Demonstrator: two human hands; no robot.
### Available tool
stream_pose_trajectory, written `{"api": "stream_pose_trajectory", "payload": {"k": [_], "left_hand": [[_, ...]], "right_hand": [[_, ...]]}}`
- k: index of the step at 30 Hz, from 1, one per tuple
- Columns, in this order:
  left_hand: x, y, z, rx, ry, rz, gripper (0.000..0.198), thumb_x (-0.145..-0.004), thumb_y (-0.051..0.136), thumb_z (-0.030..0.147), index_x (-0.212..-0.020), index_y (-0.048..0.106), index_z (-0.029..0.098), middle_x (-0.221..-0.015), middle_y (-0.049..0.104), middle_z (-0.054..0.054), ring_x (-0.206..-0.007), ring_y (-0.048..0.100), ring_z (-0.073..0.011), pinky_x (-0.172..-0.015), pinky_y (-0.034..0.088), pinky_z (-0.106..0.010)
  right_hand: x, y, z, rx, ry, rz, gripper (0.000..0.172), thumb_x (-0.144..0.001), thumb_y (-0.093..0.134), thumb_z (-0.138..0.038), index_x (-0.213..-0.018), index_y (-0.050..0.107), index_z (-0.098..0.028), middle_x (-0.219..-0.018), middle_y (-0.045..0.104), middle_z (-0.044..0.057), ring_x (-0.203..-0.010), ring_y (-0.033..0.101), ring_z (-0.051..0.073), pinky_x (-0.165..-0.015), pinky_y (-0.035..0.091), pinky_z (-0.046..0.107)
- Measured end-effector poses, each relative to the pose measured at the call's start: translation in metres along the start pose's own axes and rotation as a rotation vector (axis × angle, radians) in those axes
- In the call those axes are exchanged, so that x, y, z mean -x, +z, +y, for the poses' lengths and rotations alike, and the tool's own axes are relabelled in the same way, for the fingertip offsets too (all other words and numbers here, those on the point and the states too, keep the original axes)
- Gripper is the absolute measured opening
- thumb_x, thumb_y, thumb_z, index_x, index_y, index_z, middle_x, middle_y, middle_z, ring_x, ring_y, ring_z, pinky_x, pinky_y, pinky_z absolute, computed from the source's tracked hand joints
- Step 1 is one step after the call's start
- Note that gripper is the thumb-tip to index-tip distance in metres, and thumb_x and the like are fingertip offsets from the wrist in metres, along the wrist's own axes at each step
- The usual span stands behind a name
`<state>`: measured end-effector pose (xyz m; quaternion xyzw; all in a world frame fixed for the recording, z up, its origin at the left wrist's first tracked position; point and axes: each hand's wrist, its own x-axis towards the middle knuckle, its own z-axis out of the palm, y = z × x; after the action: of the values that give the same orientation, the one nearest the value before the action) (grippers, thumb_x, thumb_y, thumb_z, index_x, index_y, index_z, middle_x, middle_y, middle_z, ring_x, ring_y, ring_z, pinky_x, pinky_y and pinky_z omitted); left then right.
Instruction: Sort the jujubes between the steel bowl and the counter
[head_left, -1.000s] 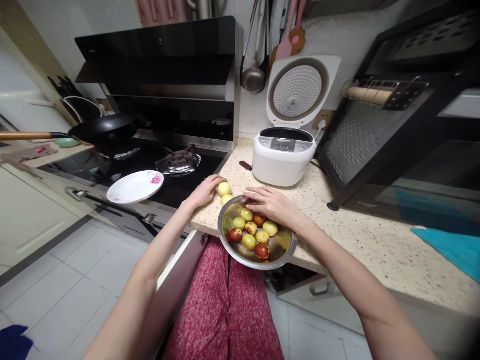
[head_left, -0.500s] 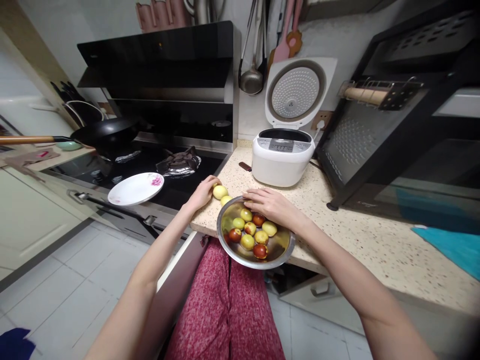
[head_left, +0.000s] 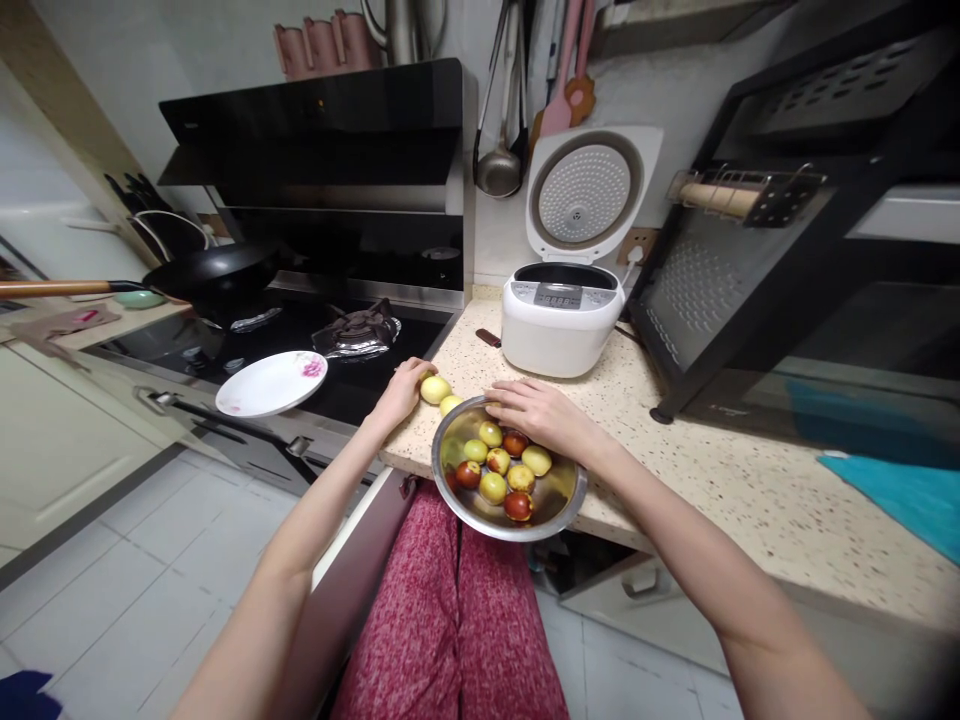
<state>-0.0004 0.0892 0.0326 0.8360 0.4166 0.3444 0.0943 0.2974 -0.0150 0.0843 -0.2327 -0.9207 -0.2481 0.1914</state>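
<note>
My left hand (head_left: 403,393) rests at the counter's left edge, beside the stove. Its fingers are bent against the left side of a pale yellow-green jujube (head_left: 435,390); the fingertips are partly hidden. Another jujube (head_left: 450,404) lies between that one and the bowl. My right hand (head_left: 541,413) lies over the far rim of a steel bowl (head_left: 561,500), fingers stretched along the rim and thumb out of sight. Several jujubes, such as a red-brown one (head_left: 518,505) and a green one (head_left: 493,488), sit inside the bowl, which juts past the counter's front edge above my legs.
A white rice cooker (head_left: 556,335) with its lid raised stands behind the bowl. To the left, a flowered white plate (head_left: 262,385) sits at the stove's front, with a black wok (head_left: 214,268) behind. A black rack (head_left: 720,290) stands right. One cabinet door (head_left: 360,560) hangs open.
My left hand has shifted very slightly left beside the jujube. The view has tilted a little; the right hand, bowl and fruit look otherwise the same.
</note>
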Motion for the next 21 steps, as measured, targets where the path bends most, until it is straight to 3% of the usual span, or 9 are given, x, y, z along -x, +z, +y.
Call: {"api": "stream_pose_trajectory", "payload": {"k": [4, 6, 8, 10, 16, 21], "left_hand": [[-0.002, -0.008, 0.010, 0.106, -0.023, 0.208, 0.027, -0.092, 0.051, 0.009, -0.110, 0.069, 0.020, -0.116, 0.065, -0.009, -0.109, 0.063, -0.0243, -0.100, 0.054, -0.041], [-0.003, -0.013, 0.021, 0.143, 0.031, 0.350, 0.025, -0.095, 0.053, 0.011, -0.112, 0.068, 0.021, -0.120, 0.064, -0.010, -0.115, 0.062, -0.0241, -0.101, 0.054, -0.041], [-0.001, -0.018, 0.037, 0.153, 0.126, 0.416, 0.025, -0.098, 0.053, 0.012, -0.116, 0.068, 0.022, -0.126, 0.063, -0.010, -0.121, 0.061, -0.0239, -0.107, 0.052, -0.043], [0.004, -0.021, 0.054, 0.168, 0.220, 0.388, 0.026, -0.099, 0.054, 0.012, -0.118, 0.068, 0.023, -0.127, 0.063, -0.009, -0.121, 0.063, -0.0230, -0.107, 0.053, -0.043], [0.028, -0.022, 0.103, 0.187, 0.400, 0.156, 0.032, -0.105, 0.050, 0.013, -0.129, 0.065, 0.027, -0.132, 0.061, -0.010, -0.126, 0.062, -0.0224, -0.109, 0.055, -0.042], [0.039, -0.023, 0.122, 0.205, 0.420, 0.015, 0.041, -0.105, 0.051, 0.013, -0.140, 0.059, 0.031, -0.133, 0.061, -0.010, -0.127, 0.062, -0.0234, -0.109, 0.057, -0.043]], "right_hand": [[0.000, -0.001, 0.000, 0.012, -0.009, 0.014, 0.021, -0.103, 0.060, -0.011, -0.117, 0.075, -0.012, -0.131, 0.075, 0.012, -0.124, 0.068, 0.028, -0.096, 0.060, 0.043], [0.000, -0.003, 0.000, 0.025, -0.016, 0.026, 0.022, -0.103, 0.058, -0.011, -0.117, 0.075, -0.012, -0.130, 0.075, 0.012, -0.124, 0.068, 0.028, -0.096, 0.060, 0.043], [0.000, -0.005, 0.000, 0.043, -0.026, 0.048, 0.022, -0.104, 0.056, -0.010, -0.116, 0.075, -0.011, -0.129, 0.076, 0.013, -0.122, 0.069, 0.027, -0.095, 0.060, 0.042], [0.000, -0.007, 0.000, 0.070, -0.034, 0.079, 0.023, -0.104, 0.055, -0.009, -0.117, 0.074, -0.010, -0.127, 0.077, 0.013, -0.120, 0.070, 0.027, -0.094, 0.060, 0.042], [0.001, -0.009, -0.002, 0.107, 0.003, 0.167, 0.030, -0.105, 0.052, -0.009, -0.130, 0.069, -0.010, -0.123, 0.077, 0.016, -0.121, 0.070, 0.026, -0.097, 0.059, 0.044], [0.002, -0.012, -0.004, 0.130, -0.020, 0.261, 0.030, -0.104, 0.053, -0.008, -0.130, 0.070, -0.008, -0.121, 0.078, 0.017, -0.118, 0.072, 0.026, -0.096, 0.061, 0.043]]}}
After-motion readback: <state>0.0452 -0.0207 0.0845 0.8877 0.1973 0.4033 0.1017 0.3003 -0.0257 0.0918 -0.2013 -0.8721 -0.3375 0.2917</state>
